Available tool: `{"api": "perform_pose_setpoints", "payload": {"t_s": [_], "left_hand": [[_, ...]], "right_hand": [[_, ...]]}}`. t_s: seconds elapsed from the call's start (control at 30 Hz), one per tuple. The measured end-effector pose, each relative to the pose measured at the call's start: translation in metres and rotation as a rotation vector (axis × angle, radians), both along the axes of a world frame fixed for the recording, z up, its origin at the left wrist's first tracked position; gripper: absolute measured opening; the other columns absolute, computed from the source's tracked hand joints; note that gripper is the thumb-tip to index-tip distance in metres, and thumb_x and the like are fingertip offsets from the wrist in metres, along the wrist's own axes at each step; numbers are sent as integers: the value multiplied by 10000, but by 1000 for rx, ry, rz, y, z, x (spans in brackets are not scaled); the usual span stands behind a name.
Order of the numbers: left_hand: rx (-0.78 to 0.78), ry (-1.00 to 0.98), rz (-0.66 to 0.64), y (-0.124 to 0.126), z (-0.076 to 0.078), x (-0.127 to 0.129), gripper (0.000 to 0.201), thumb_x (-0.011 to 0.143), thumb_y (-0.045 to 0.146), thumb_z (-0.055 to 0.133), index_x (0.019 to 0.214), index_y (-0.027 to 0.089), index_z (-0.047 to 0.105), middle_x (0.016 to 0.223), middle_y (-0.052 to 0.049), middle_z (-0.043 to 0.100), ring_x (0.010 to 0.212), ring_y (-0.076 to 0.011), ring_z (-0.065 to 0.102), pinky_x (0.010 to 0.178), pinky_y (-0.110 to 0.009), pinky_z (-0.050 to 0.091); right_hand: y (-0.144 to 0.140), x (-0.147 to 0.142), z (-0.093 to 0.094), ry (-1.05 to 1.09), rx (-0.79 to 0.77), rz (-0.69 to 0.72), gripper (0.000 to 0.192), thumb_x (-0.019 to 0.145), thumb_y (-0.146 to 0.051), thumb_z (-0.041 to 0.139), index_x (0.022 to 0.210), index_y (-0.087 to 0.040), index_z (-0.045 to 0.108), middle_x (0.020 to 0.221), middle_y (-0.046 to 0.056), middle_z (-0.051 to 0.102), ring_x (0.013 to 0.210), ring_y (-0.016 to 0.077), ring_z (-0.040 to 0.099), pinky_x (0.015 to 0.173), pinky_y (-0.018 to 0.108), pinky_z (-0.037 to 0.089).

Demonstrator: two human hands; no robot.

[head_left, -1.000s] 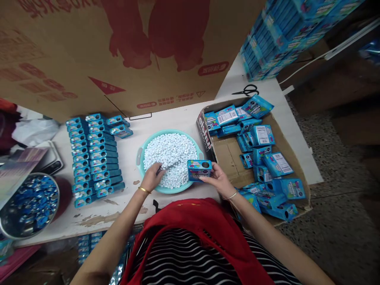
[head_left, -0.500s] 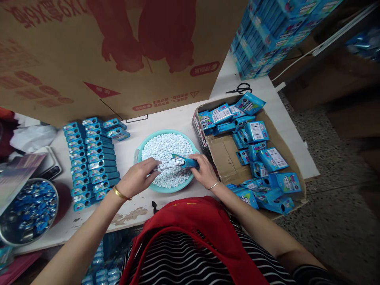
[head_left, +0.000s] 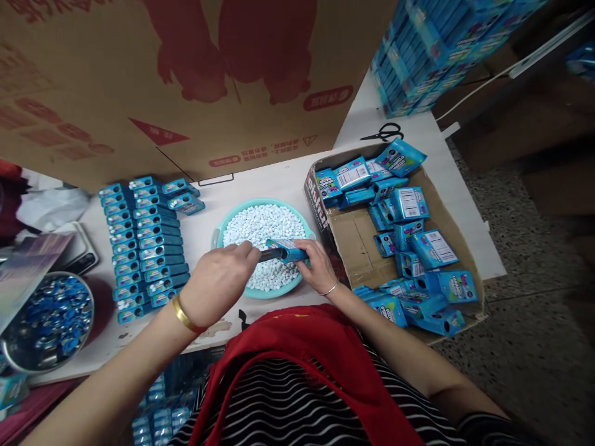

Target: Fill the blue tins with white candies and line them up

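Note:
My left hand [head_left: 225, 275] is closed in a fist around a narrow dark scoop [head_left: 271, 254]. Its tip meets the open end of a small blue candy box [head_left: 294, 253], and the candies it carried are out of sight. My right hand [head_left: 318, 266] grips that box from the right, tilted over a turquoise basin [head_left: 217, 238]. Small white candies [head_left: 260, 223] fill the basin below both hands.
At right, a cardboard tray [head_left: 353, 241] holds several loose blue boxes. Rows of boxes [head_left: 160, 241] stand at left, near a metal bowl [head_left: 88, 334] of blue pieces. Behind are a large carton [head_left: 260, 124], scissors [head_left: 388, 132] and stacked boxes [head_left: 413, 68].
My left hand has moved right and turned over, bringing the scoop to the box mouth. Candies that showed between the hands are no longer visible there. My right hand keeps its hold.

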State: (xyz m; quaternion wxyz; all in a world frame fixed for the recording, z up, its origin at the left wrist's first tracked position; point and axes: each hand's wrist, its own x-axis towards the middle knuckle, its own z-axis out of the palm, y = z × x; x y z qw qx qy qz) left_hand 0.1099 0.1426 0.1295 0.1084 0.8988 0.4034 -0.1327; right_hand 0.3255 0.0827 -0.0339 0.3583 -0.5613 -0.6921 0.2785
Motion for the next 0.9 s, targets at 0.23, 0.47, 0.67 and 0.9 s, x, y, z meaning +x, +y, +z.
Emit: {"api": "perform_pose_setpoints", "payload": {"t_s": [0.23, 0.47, 0.67, 0.9], "left_hand": [[-146, 25, 358, -3, -111, -77, 153, 867, 222, 458, 927, 192, 596, 929, -82, 628, 827, -218, 615, 679, -310, 470], [-222, -363, 489, -15, -209, -29, 212, 845, 152, 466, 1034, 162, 561, 1070, -127, 608, 1004, -251, 586, 861, -367, 470], [-263, -504, 494, -21, -209, -35, 219, 862, 218, 491, 1075, 173, 517, 1030, -79, 610, 945, -195, 595, 856, -325, 482], [-236, -676, 332, -14, -137, -60, 235, 922, 344, 492, 1085, 180, 531, 951, -54, 595, 840, -160, 571, 773, -293, 468]], "right_hand": [[4, 8, -15, 197, -105, -183, 313, 842, -321, 578, 1126, -234, 482, 1102, 89, 607, 1042, 254, 581, 918, 426, 475], [18, -1, -41, 396, -193, -256, 400, 784, -402, 676, 1065, -215, 460, 1003, 50, 579, 924, 204, 593, 827, 357, 492], [17, 2, -47, 454, -203, -245, 416, 772, -382, 706, 1073, -230, 462, 1004, 36, 570, 915, 193, 588, 834, 357, 492], [7, 20, -22, 294, -57, -219, 326, 821, -284, 634, 1115, -236, 503, 1057, 57, 599, 975, 218, 588, 880, 387, 495]]}}
